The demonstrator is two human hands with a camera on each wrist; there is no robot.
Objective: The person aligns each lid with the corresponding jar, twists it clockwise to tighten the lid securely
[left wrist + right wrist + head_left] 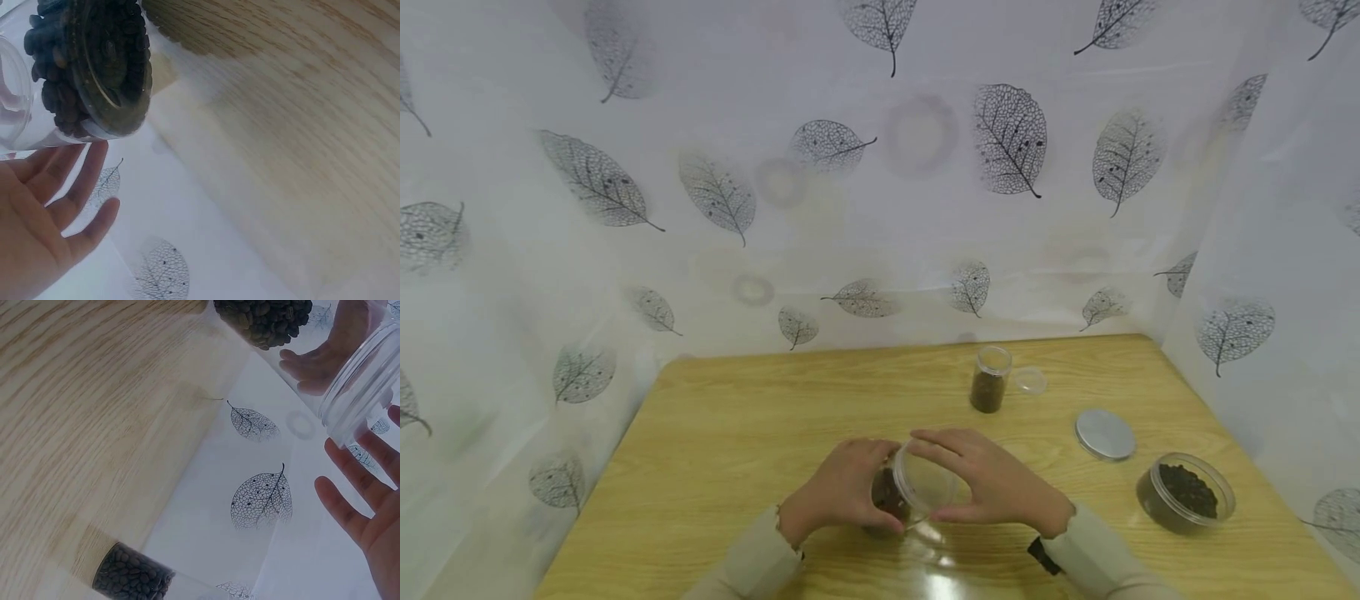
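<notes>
A clear jar (889,493) partly filled with dark coffee beans stands low over the near middle of the table. My left hand (841,485) grips it from the left, with thumb and fingers around its side. At its mouth is a clear round lid (929,483), which my right hand (996,482) spans from the right between thumb and fingers. In the left wrist view, beans show through the bottom of the jar (109,62). From the right wrist, the ridged rim of the clear lid (362,381) meets the right fingertips. Whether the lid is fully seated cannot be told.
Toward the back stands a smaller clear jar (989,387) of beans, beside a small clear disc (1032,381). A silver lid (1105,434) and a low, wide tub (1183,493) of beans sit at the right. Leaf-patterned sheeting (917,208) surrounds the wooden table (737,425).
</notes>
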